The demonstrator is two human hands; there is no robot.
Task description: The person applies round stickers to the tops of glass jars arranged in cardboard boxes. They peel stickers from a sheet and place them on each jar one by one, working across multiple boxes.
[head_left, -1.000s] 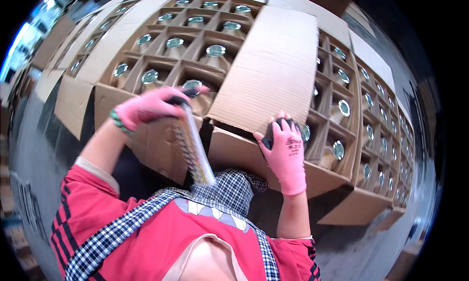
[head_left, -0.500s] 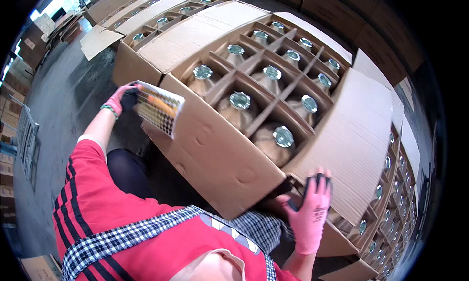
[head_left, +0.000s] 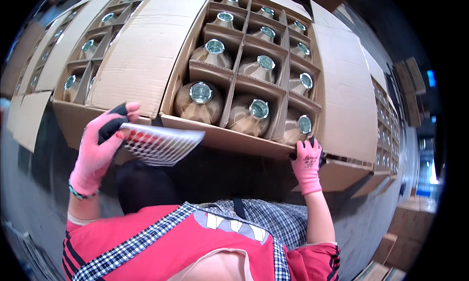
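Note:
My left hand (head_left: 95, 151), in a pink glove with dark fingertips, pinches one corner of a white sheet of round stickers (head_left: 163, 144), slightly blurred. The sheet hangs tilted just in front of an open cardboard box (head_left: 227, 140). At that box's near right corner, my right hand (head_left: 308, 168), gloved alike, has its fingers curled over the top edge. Cardboard dividers (head_left: 262, 79) split the box into cells. In each visible cell stands a glass bottle (head_left: 200, 94) with a wide round mouth.
Open boxes of similar bottles flank this one, with a left neighbour (head_left: 73, 107) and a right neighbour (head_left: 344, 171). Their raised cardboard flaps (head_left: 139, 51) lie between the rows. Stacked cartons (head_left: 410, 222) stand at the lower right on the grey floor.
My view has turned, and the box now lies straighter before me. My left hand has brought the sticker sheet closer in. My right hand, spread open before, now grips the box's near right edge.

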